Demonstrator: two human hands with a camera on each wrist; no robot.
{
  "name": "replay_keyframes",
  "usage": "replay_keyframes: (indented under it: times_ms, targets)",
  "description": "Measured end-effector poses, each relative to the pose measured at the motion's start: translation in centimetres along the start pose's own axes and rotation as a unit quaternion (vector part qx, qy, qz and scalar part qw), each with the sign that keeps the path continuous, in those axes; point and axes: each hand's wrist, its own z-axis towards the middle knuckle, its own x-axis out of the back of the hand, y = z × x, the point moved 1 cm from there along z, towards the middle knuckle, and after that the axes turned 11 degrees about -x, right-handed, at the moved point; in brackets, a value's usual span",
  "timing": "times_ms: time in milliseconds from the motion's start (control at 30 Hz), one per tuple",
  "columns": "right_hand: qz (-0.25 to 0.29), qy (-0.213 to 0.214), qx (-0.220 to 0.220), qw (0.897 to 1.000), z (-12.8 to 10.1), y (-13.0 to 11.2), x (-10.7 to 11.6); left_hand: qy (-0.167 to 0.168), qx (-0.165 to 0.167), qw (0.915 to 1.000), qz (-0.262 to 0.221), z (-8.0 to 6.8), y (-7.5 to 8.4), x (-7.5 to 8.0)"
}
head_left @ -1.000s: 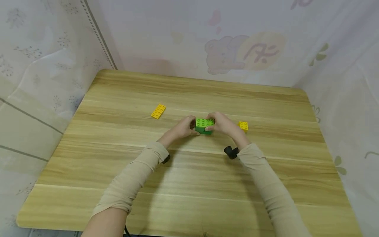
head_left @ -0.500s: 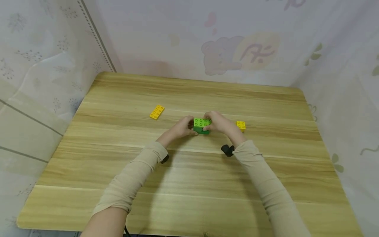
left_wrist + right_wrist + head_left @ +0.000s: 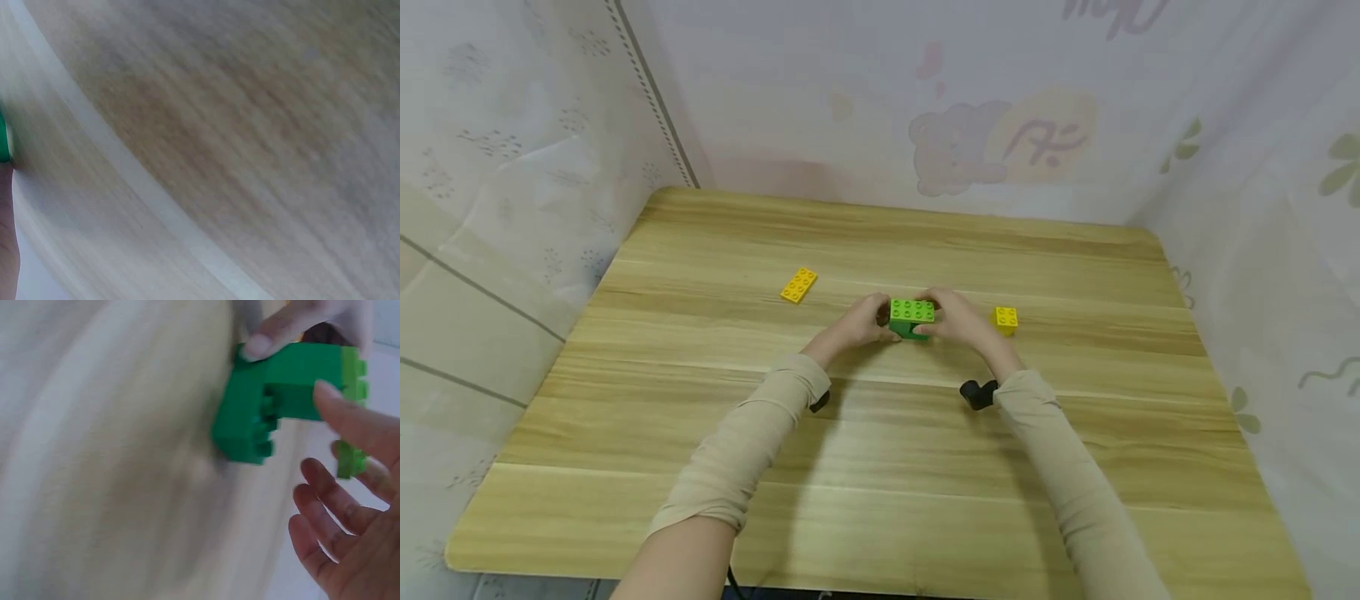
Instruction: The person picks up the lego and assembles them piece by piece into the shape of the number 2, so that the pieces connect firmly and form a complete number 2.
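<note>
Dark green toy bricks (image 3: pixel 905 330) are stacked at mid-table under a light green studded plate (image 3: pixel 912 311). From the right wrist view, the lower dark green brick (image 3: pixel 240 422) shows bare studs beside the upper one. My left hand (image 3: pixel 856 323) grips the stack's left side, its thumb on the lower brick. Around the right end is my right hand (image 3: pixel 961 319), its thumb in front and index finger behind the light green plate, other fingers loosely bent. The left wrist view catches only a green sliver (image 3: pixel 4 139) and a fingertip.
A flat yellow eight-stud plate (image 3: pixel 799 285) lies left of the hands. Beyond the right hand stands a yellow four-stud brick (image 3: pixel 1006 320). The wooden table (image 3: pixel 880 467) meets patterned curtains at its back and sides. Black wrist cameras (image 3: pixel 978 394) hang below the sleeves.
The right hand's fingers have drawn back slightly to the right, uncovering more of the light green plate's top. The left hand keeps its grip. The head view has shifted a little.
</note>
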Motion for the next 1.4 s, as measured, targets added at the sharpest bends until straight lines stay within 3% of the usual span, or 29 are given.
replay_keyframes:
  times_ms: [300,533,867,1400]
  targets:
    - [0.089,0.034,-0.007,0.995,-1.0,1.7,-0.7,0.006,-0.005,0.9998,0.019,0.0,0.1,-0.2]
    - [0.115,0.037,-0.006,0.993,-1.1,2.4,-0.7,0.005,-0.007,0.9998,0.016,0.1,0.0,-0.2]
    - [0.114,0.083,-0.011,0.99,-2.3,3.8,0.7,0.002,-0.005,0.9999,0.014,0.1,-0.1,-0.1]
    - [0.108,0.133,-0.046,0.984,-3.8,8.6,3.1,-0.002,-0.002,0.9999,0.016,0.1,-0.3,-0.1]
